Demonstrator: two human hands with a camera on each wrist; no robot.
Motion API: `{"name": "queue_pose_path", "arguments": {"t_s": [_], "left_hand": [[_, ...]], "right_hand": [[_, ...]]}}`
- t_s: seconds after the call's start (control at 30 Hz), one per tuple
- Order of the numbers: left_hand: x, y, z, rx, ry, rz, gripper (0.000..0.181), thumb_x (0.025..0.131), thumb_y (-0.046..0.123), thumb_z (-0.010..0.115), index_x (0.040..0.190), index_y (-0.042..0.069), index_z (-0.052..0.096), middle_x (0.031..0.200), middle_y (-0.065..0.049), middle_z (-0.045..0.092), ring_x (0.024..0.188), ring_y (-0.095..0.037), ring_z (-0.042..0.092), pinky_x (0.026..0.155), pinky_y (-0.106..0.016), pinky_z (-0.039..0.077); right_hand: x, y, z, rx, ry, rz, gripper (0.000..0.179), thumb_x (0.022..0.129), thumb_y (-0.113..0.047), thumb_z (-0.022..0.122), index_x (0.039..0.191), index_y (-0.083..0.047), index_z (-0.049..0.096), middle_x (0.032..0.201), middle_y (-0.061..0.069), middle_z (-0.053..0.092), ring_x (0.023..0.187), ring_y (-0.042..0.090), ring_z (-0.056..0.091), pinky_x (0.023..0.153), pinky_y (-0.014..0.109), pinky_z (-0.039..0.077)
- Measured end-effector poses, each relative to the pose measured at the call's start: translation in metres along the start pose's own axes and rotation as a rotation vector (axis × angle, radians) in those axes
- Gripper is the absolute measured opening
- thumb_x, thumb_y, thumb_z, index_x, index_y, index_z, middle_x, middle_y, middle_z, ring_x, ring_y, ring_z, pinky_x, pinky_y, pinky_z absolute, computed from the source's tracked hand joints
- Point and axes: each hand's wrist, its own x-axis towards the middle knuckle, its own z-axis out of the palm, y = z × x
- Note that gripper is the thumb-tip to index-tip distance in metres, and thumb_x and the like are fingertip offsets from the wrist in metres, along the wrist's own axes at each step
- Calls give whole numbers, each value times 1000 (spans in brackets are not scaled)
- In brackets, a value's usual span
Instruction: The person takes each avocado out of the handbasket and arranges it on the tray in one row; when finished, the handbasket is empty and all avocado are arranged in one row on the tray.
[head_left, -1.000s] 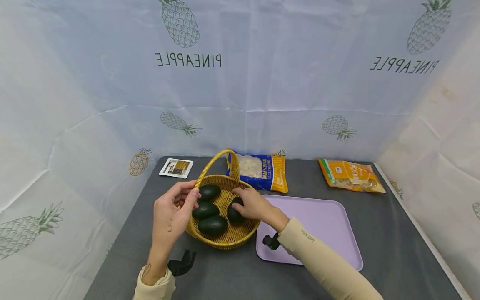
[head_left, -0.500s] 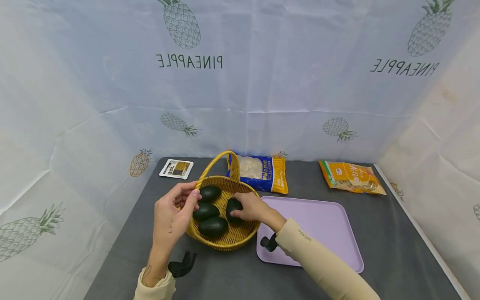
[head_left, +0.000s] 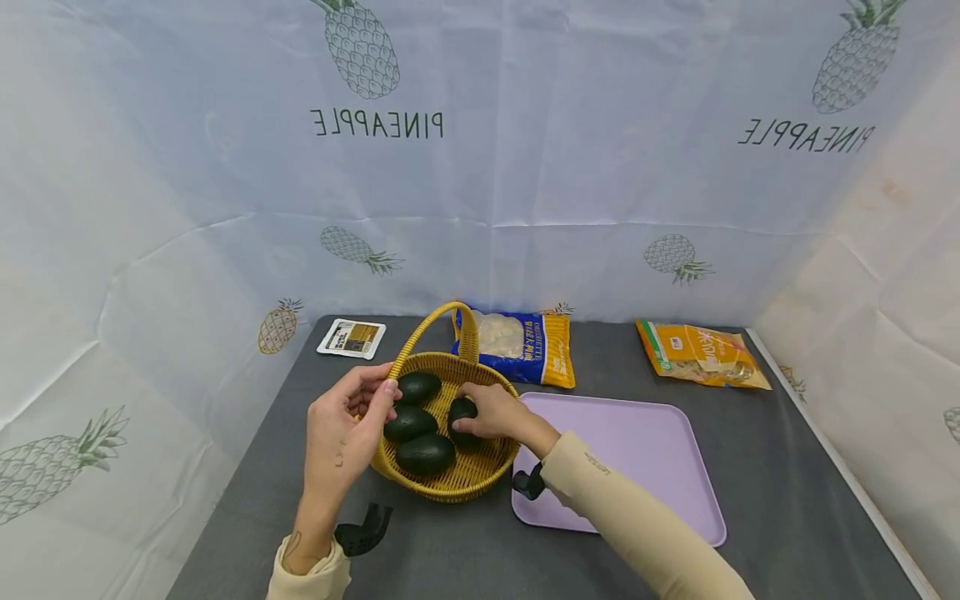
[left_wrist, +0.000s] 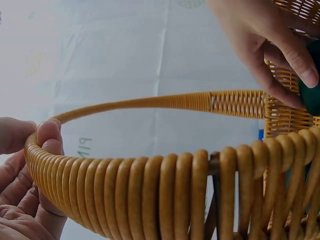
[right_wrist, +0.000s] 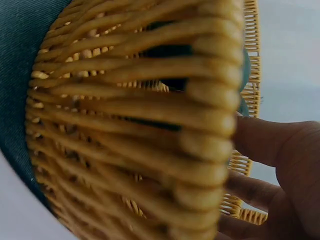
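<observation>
A yellow wicker basket (head_left: 457, 487) with an arched handle (left_wrist: 135, 185) stands on the dark table. My left hand (head_left: 341, 429) pinches the handle between thumb and fingers, as the left wrist view shows up close. Inside the basket my right hand (head_left: 498, 412) grips a dark green avocado (head_left: 461, 423), its thumb and fingers on either side. Several more avocados lie on the basket's left side, among them a front avocado (head_left: 425, 455) and a back avocado (head_left: 418, 387). In the right wrist view, the woven basket wall hides most of the fruit and the fingertips.
A lilac tray (head_left: 637, 467) lies right of the basket, under my right forearm. Behind the basket rests a blue-and-yellow food bag (head_left: 525, 346). An orange bag (head_left: 703, 354) sits at the back right and a small white packet (head_left: 352, 337) at the back left.
My right hand and the avocado in it have shifted slightly left within the basket, toward the other avocados. The left hand stays on the handle.
</observation>
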Motion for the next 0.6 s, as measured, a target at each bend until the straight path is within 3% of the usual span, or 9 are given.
{"name": "queue_pose_path", "arguments": {"t_s": [0.3,0.47,0.6], "left_hand": [[0,0,0,-23,-3,12,17,95,4,69,111,6,75,81,-6,72,60,-8,63,54,-18,51],[-1,-1,-1,-20,-4,10,17,95,5,70,111,6,75,81,-5,72,60,-9,62,54,-18,51],[-1,-1,0,-20,-3,11,17,95,4,70,111,6,75,81,-5,72,59,-9,62,54,-18,51]], "right_hand": [[5,-5,-1,75,-39,65,47,94,-32,73,135,-13,59,131,15,65,118,31,63,99,48,52],[4,-6,0,116,-46,81,47,93,-32,74,134,-14,59,131,15,65,115,30,62,99,47,51],[5,-6,0,146,-53,103,48,93,-33,75,134,-14,59,130,15,65,106,25,63,92,43,54]]}}
